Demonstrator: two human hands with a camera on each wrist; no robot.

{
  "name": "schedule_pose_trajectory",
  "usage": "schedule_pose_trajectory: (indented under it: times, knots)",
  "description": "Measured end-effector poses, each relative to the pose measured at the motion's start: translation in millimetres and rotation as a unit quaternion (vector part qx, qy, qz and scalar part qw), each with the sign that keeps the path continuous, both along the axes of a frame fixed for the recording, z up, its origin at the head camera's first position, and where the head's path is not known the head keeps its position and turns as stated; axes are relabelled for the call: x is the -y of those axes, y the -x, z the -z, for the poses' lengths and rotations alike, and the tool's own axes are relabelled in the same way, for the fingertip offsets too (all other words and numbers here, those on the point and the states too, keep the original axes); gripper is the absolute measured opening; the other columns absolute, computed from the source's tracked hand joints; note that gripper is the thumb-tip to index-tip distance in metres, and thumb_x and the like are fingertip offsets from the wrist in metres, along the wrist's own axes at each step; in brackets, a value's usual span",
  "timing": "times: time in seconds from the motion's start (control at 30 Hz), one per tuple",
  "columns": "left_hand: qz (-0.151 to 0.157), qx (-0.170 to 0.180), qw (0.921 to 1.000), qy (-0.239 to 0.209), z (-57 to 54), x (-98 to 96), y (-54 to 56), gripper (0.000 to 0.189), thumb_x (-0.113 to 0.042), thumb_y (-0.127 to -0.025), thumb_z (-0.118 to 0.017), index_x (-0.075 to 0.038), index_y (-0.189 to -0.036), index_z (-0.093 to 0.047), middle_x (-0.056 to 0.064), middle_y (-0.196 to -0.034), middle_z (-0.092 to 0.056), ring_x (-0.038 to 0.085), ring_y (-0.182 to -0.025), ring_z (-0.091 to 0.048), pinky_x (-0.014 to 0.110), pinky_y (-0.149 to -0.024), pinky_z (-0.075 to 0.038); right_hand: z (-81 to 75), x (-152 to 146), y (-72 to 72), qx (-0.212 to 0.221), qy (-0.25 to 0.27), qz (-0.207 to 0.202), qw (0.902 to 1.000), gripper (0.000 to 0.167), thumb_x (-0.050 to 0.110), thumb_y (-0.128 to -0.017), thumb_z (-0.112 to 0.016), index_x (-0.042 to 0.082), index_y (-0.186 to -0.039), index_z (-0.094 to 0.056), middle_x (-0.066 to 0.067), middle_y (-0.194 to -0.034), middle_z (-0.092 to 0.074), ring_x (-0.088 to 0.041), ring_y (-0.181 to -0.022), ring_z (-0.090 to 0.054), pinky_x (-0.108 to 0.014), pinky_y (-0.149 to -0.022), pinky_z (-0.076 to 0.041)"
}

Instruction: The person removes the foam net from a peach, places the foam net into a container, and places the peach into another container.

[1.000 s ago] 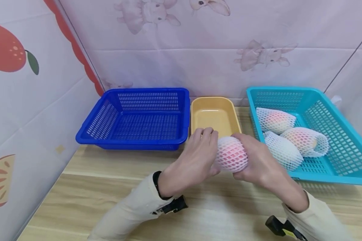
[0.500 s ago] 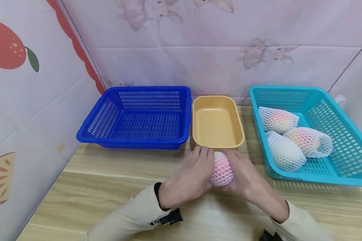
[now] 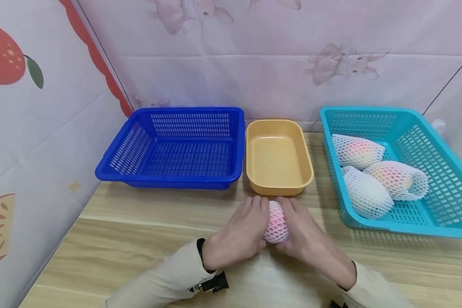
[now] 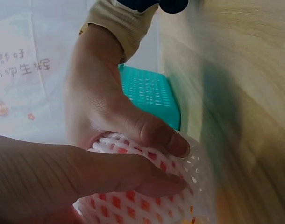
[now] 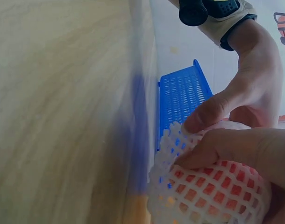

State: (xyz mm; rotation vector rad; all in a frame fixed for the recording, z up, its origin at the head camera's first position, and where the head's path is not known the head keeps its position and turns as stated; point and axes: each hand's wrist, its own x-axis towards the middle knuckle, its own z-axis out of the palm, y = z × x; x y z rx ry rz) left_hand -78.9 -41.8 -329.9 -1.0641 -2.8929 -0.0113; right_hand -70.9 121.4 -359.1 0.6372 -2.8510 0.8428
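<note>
Both hands hold a reddish fruit in a white foam net (image 3: 276, 222) between them, low over the table in front of the yellow tray. My left hand (image 3: 240, 231) grips its left side and my right hand (image 3: 306, 233) its right. In the left wrist view, both thumbs press on the netted fruit (image 4: 133, 205). The right wrist view shows the loose end of the foam net (image 5: 173, 144) between the thumbs and the table, with blue showing through its mesh. The fruit's underside is hidden.
A blue basket (image 3: 169, 179) stands at the back left, beside the yellow tray (image 3: 279, 182). On the right, a turquoise basket (image 3: 408, 226) holds 3 more netted fruits (image 3: 367, 194). A patterned cloth wall (image 3: 262, 85) rises behind the wooden table (image 3: 131, 231).
The hands have brought the netted fruit down and left, from in front of the yellow tray's near end to the table before it. Both hands keep their grip.
</note>
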Motion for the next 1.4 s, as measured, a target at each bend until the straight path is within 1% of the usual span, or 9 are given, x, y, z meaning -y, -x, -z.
schedule_pose_trajectory:
  times: [0.13, 0.27, 0.43, 0.57, 0.63, 0.7, 0.9, 1.13, 1.4]
  knots:
    - [-0.001, -0.007, 1.0000, -0.003, 6.9, -1.7, 0.2, 0.061, -0.027, -0.063, -0.086, 0.000, -0.104, -0.051, 0.007, -0.089, -0.051, 0.017, -0.080, -0.049, 0.026, -0.069, -0.044, 2.6, 2, -1.3, 0.011, -0.036, 0.002, 0.9993, 0.094, 0.011, -0.048, -0.091, -0.006, -0.128, -0.047, -0.023, -0.114, -0.055, -0.040, -0.108, -0.050, -0.053, -0.092, -0.045]
    - [-0.004, -0.013, 0.9999, -0.004, 13.3, -3.0, 0.9, 0.061, -0.027, -0.061, -0.086, -0.001, -0.102, -0.051, 0.006, -0.087, -0.050, 0.017, -0.079, -0.048, 0.026, -0.068, -0.044, 3.0, 2, -2.0, 0.033, -0.063, 0.007, 0.9974, 0.092, 0.012, -0.049, -0.089, -0.004, -0.130, -0.046, -0.021, -0.117, -0.056, -0.039, -0.111, -0.047, -0.056, -0.093, -0.042]
    - [-0.016, 0.009, 0.9998, -0.002, 17.3, -5.2, 2.7, 0.064, -0.029, -0.061, -0.087, 0.000, -0.105, -0.050, 0.006, -0.089, -0.049, 0.017, -0.080, -0.048, 0.025, -0.069, -0.045, 4.7, 0, -1.5, 0.046, -0.085, 0.011, 0.9953, 0.091, 0.013, -0.052, -0.088, -0.004, -0.130, -0.045, -0.019, -0.119, -0.056, -0.038, -0.112, -0.044, -0.056, -0.096, -0.037]
    - [-0.037, 0.034, 0.9987, 0.008, 18.0, -10.2, 4.1, 0.066, -0.029, -0.062, -0.087, 0.000, -0.108, -0.049, 0.007, -0.092, -0.048, 0.018, -0.083, -0.049, 0.026, -0.070, -0.047, 4.7, -1, 0.1, 0.043, -0.099, 0.011, 0.9941, 0.092, 0.015, -0.053, -0.088, -0.005, -0.131, -0.045, -0.020, -0.119, -0.056, -0.039, -0.112, -0.044, -0.057, -0.097, -0.034]
    - [-0.051, 0.046, 0.9975, 0.018, 18.6, -13.4, 4.4, 0.067, -0.029, -0.062, -0.087, 0.000, -0.108, -0.048, 0.008, -0.093, -0.049, 0.019, -0.084, -0.050, 0.028, -0.071, -0.048, 4.4, -1, 1.1, 0.039, -0.104, 0.010, 0.9938, 0.092, 0.016, -0.052, -0.088, -0.005, -0.131, -0.045, -0.019, -0.118, -0.057, -0.038, -0.110, -0.044, -0.056, -0.096, -0.035]
    - [-0.060, 0.044, 0.9968, 0.029, 19.8, -16.1, 4.1, 0.066, -0.030, -0.063, -0.087, 0.000, -0.107, -0.049, 0.008, -0.092, -0.050, 0.019, -0.083, -0.052, 0.028, -0.069, -0.048, 4.4, -1, 1.8, 0.037, -0.108, 0.010, 0.9934, 0.091, 0.017, -0.052, -0.088, -0.005, -0.130, -0.046, -0.018, -0.116, -0.058, -0.037, -0.109, -0.045, -0.055, -0.094, -0.036]
    - [-0.062, 0.003, 0.9972, 0.042, 26.0, -20.6, 1.6, 0.056, -0.032, -0.066, -0.083, -0.001, -0.100, -0.052, 0.006, -0.082, -0.054, 0.017, -0.072, -0.055, 0.028, -0.060, -0.047, 8.4, -4, 1.4, 0.022, -0.122, 0.007, 0.9923, 0.085, 0.021, -0.050, -0.087, -0.004, -0.121, -0.050, -0.014, -0.104, -0.060, -0.032, -0.097, -0.051, -0.049, -0.085, -0.045]
    - [-0.055, -0.021, 0.9973, 0.044, 28.8, -22.1, 0.5, 0.053, -0.034, -0.067, -0.082, -0.001, -0.096, -0.053, 0.005, -0.075, -0.055, 0.016, -0.065, -0.054, 0.027, -0.055, -0.047, 13.4, -7, 0.5, -0.005, -0.100, -0.012, 0.9949, 0.077, 0.020, -0.047, -0.085, -0.005, -0.112, -0.052, -0.010, -0.092, -0.058, -0.027, -0.086, -0.055, -0.042, -0.078, -0.050]
    - [-0.056, 0.005, 0.9979, 0.031, 28.2, -21.6, 3.3, 0.055, -0.030, -0.064, -0.085, -0.001, -0.098, -0.053, 0.006, -0.075, -0.054, 0.016, -0.064, -0.054, 0.028, -0.054, -0.048, 15.6, -8, 2.1, -0.014, -0.087, -0.013, 0.9960, 0.073, 0.021, -0.047, -0.086, -0.002, -0.108, -0.053, -0.006, -0.087, -0.057, -0.022, -0.080, -0.054, -0.039, -0.071, -0.050]
